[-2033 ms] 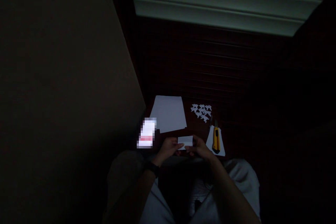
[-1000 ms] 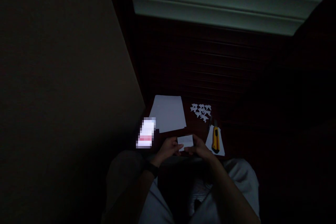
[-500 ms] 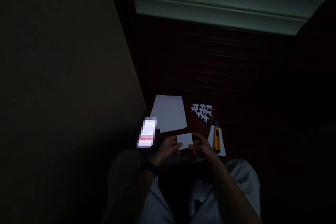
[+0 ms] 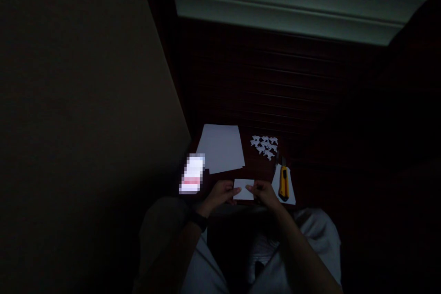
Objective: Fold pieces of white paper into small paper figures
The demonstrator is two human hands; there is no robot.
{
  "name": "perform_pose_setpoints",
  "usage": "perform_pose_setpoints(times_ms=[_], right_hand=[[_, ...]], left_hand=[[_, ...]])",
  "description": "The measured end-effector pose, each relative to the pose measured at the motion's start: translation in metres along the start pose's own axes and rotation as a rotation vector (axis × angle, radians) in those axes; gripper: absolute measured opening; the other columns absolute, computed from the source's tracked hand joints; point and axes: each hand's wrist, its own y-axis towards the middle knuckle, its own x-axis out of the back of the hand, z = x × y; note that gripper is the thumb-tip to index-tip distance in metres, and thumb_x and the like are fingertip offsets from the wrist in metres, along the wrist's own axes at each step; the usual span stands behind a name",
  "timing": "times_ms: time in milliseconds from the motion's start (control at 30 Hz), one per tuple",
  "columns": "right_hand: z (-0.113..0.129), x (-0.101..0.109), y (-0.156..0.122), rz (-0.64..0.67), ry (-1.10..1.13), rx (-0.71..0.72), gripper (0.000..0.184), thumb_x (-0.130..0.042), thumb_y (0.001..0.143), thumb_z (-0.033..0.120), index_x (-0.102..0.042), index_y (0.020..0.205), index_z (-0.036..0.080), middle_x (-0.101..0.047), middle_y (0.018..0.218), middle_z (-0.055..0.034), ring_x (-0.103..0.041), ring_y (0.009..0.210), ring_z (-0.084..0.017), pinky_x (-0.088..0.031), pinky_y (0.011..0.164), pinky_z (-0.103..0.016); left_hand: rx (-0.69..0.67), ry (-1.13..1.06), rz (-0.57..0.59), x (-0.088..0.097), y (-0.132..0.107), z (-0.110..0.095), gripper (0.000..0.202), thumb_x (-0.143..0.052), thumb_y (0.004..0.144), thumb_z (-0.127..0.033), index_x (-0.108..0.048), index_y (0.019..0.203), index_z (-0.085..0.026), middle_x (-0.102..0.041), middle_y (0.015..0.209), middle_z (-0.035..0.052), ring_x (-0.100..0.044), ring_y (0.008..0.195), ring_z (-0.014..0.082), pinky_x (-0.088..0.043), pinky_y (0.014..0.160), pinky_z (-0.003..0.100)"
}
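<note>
A small white piece of paper is held between my two hands at the near edge of the dark table. My left hand grips its left side, thumb on top and fingers underneath. On the right side, my right hand pinches it the same way, its thumb pressing near the middle. To the right of that hand, a yellow utility knife lies on white paper pieces. Several small folded paper shapes lie grouped farther back.
A stack of white paper sheets lies at the back left of the table. A lit, blurred-out screen is at the left edge. A wall rises close on the left, and pale slats hang ahead. The scene is dim.
The paper has come slightly nearer and turned squarer to me. My right thumb has moved from its lower edge onto its face, toward the middle.
</note>
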Motion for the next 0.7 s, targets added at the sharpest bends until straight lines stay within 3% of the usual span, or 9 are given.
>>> perform_pose_setpoints(times_ms=[233,500,700], right_hand=[[-0.0078,-0.0047,0.0051,-0.085,0.07,0.021,0.037,-0.066,0.059,0.046,-0.045,0.051,0.017,-0.038,0.037,0.0071,-0.027,0.033,-0.004,-0.019,0.034,-0.019],[-0.0067,-0.0007,0.0052,-0.069,0.099,0.001,0.036,-0.058,0.069,0.047,-0.051,0.055,0.015,-0.033,0.036,0.0073,-0.023,0.032,-0.004,-0.014,0.033,-0.018],[-0.0005,-0.0059,0.0005,-0.079,0.225,0.038,0.034,-0.064,0.065,0.043,-0.048,0.085,0.021,-0.042,0.047,0.0094,-0.028,0.032,-0.004,-0.02,0.032,-0.015]], left_hand=[[-0.009,-0.02,-0.101,-0.0018,0.0022,-0.0001,0.04,-0.057,0.068,-0.05,-0.057,0.065,-0.01,-0.053,0.054,-0.0012,-0.056,0.044,0.0111,-0.048,0.04,0.021],[-0.006,-0.111,-0.129,0.0022,0.0009,0.002,0.038,-0.056,0.07,-0.047,-0.06,0.077,-0.009,-0.062,0.066,0.0052,-0.059,0.051,0.0143,-0.049,0.043,0.023],[-0.033,-0.09,-0.21,0.0001,0.0012,0.0023,0.04,-0.056,0.068,-0.05,-0.058,0.071,-0.011,-0.06,0.062,0.0024,-0.058,0.048,0.0135,-0.049,0.042,0.023]])
